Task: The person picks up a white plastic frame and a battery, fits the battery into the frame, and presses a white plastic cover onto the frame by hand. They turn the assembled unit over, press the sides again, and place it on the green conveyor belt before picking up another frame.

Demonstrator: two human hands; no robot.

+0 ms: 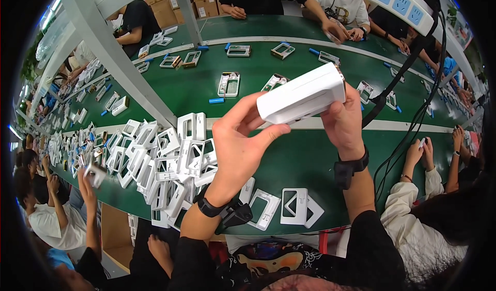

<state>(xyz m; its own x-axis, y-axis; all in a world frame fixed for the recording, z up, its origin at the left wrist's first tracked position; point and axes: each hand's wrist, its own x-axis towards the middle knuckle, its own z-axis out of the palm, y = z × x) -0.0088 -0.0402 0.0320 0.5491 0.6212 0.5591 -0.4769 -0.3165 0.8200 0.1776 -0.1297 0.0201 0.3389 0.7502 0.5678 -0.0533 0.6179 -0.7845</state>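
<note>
A white plastic casing (302, 96) with rounded edges is held up above the green table, tilted with its right end higher. My left hand (235, 144) grips its left end, thumb along the lower edge and fingers behind. At the right end, my right hand (347, 118) closes round it, thumb pressed on the near side. A thin brownish edge shows at that end; the casing's far side is hidden. Below my wrists lie a white rectangular frame (264, 211) and two overlapping white pieces (294, 213).
A heap of white frames (160, 159) lies left of my left forearm. Beyond a pale rail, a green belt (175, 89) carries part-filled casings with blue cylinders (217, 101). A grey metal post (121, 58), hanging black cables (413, 120) and a power strip (398, 2) stand near. Co-workers sit around.
</note>
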